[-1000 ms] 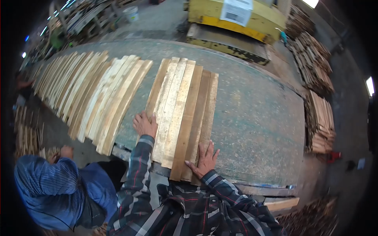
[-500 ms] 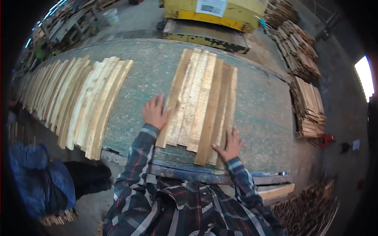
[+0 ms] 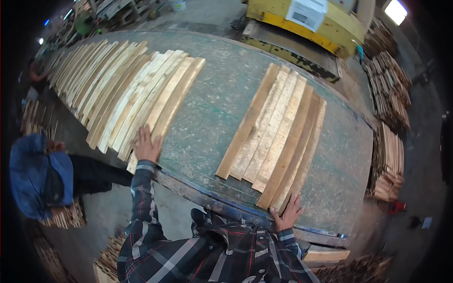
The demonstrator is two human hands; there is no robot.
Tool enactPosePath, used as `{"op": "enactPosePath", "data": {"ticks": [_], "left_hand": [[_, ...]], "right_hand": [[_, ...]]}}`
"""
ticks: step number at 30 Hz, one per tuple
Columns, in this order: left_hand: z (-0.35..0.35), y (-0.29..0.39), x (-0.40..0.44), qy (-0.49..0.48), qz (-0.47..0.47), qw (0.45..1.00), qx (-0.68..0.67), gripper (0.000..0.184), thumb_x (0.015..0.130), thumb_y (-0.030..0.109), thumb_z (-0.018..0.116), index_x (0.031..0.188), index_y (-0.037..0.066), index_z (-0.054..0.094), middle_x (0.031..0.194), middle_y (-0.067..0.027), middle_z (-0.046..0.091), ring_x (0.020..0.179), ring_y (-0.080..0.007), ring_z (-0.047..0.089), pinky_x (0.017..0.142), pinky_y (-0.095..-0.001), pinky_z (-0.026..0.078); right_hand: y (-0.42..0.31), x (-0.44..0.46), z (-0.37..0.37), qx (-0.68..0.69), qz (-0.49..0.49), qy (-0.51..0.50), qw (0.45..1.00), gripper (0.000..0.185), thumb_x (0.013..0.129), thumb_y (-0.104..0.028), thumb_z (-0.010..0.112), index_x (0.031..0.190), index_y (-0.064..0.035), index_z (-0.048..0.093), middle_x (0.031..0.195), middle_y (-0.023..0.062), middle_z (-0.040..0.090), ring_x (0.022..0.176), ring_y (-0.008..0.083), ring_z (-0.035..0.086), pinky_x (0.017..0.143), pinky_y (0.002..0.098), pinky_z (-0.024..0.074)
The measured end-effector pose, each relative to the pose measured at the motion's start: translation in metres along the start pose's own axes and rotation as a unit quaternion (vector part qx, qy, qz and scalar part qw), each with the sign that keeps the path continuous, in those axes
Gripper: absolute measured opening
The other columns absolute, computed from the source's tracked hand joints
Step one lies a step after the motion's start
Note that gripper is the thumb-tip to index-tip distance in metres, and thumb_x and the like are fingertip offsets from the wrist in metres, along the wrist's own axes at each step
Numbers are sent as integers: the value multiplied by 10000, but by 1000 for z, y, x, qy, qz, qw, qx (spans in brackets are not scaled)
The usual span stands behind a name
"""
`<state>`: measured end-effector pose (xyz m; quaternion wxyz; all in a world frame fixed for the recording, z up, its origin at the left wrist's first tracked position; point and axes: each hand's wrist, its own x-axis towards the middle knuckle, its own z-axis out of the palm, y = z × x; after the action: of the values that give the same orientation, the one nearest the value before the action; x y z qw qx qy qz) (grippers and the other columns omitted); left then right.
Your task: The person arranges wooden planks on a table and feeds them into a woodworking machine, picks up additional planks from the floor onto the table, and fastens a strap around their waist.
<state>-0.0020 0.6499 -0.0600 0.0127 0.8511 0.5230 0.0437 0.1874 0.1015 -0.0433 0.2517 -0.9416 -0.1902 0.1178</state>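
Wooden slats (image 3: 271,137) lie on our green bench (image 3: 212,111), long axes running from the near side obliquely away to the right. Our right hand (image 3: 287,216), fingers (image 3: 292,203) spread, grasping nothing, touches their near ends; our left hand (image 3: 147,149), likewise spread, rests on a second slat row (image 3: 155,89). Yellow machine (image 3: 271,14) beyond the bench; co-worker (image 3: 35,160) at left.

Beyond the bench (image 3: 207,113) stands a worn yellow machine (image 3: 337,30) bearing a white printed sheet (image 3: 306,14), with a pale bucket (image 3: 178,4) off to its left, stacked boards (image 3: 389,162) along the right near a small red object (image 3: 397,206), and a person in blue (image 3: 30,160) at the left.
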Motion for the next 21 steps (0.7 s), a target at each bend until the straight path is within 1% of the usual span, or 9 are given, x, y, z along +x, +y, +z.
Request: {"op": "enactPosePath", "data": {"ticks": [5, 8, 9, 12, 13, 16, 17, 20, 21], "left_hand": [[-4, 75, -23, 4, 34, 999, -36, 812, 993, 630, 471, 1621, 149, 288, 1678, -181, 242, 1554, -359, 223, 1231, -626, 136], [-3, 121, -28, 6, 57, 996, -64, 811, 1001, 616, 468, 1621, 126, 282, 1663, -217, 252, 1532, -371, 264, 1227, -608, 169], [-4, 135, -30, 9, 68, 995, -68, 787, 1012, 601, 460, 1616, 125, 297, 1656, -225, 261, 1515, -381, 289, 1217, -605, 197], [7, 173, -31, 12, 108, 991, -82, 768, 1020, 576, 455, 1621, 128, 287, 1651, -256, 256, 1503, -422, 296, 1217, -594, 190], [8, 187, -32, -1, 123, 990, -69, 756, 1029, 575, 435, 1622, 131, 286, 1655, -252, 252, 1508, -424, 284, 1220, -584, 192], [13, 231, -38, -2, 162, 980, -111, 772, 1033, 615, 386, 1605, 100, 319, 1656, -261, 236, 1517, -406, 271, 1229, -588, 167], [23, 242, -40, 0, 180, 974, -134, 782, 1027, 631, 380, 1603, 105, 325, 1651, -279, 231, 1519, -419, 260, 1234, -579, 158], [19, 246, -45, -7, 219, 968, -119, 790, 1015, 639, 407, 1607, 123, 317, 1648, -298, 216, 1526, -429, 237, 1235, -571, 167], [16, 239, -41, -25, 243, 959, -145, 839, 985, 660, 465, 1618, 137, 290, 1656, -307, 179, 1541, -449, 183, 1231, -598, 154]], "right_hand": [[2, 2, 3, -28, -26, 6, 999, 1172, 777, -758, 665, 1616, -72, 221, 1665, 295, 137, 1561, 437, 113, 1188, 686, -93], [-1, 1, -1, -34, -19, 6, 999, 1172, 771, -754, 673, 1613, -72, 226, 1664, 291, 140, 1560, 435, 118, 1187, 691, -83], [-1, 1, 0, -36, -17, 7, 999, 1170, 770, -754, 674, 1611, -73, 230, 1663, 290, 143, 1559, 436, 120, 1187, 692, -81], [1, 0, 4, -38, -20, 25, 999, 1153, 763, -749, 682, 1600, -80, 256, 1661, 279, 159, 1557, 425, 137, 1191, 686, -72], [0, 1, 4, -39, -20, 31, 999, 1149, 763, -747, 684, 1598, -81, 263, 1662, 276, 161, 1556, 422, 141, 1193, 684, -71], [-4, 0, 7, -37, -16, 47, 998, 1142, 749, -742, 700, 1585, -80, 292, 1657, 268, 185, 1550, 419, 169, 1200, 675, -67], [-4, 0, 7, -36, -12, 49, 998, 1143, 745, -741, 704, 1583, -80, 296, 1657, 266, 190, 1548, 420, 174, 1200, 674, -67], [-7, 2, 2, -38, -13, 56, 998, 1161, 733, -705, 740, 1602, -91, 274, 1660, 264, 207, 1539, 419, 221, 1208, 672, -38], [-7, 4, -1, -42, -18, 59, 997, 1168, 726, -709, 745, 1601, -92, 277, 1660, 263, 206, 1538, 419, 225, 1209, 672, -35]]}}
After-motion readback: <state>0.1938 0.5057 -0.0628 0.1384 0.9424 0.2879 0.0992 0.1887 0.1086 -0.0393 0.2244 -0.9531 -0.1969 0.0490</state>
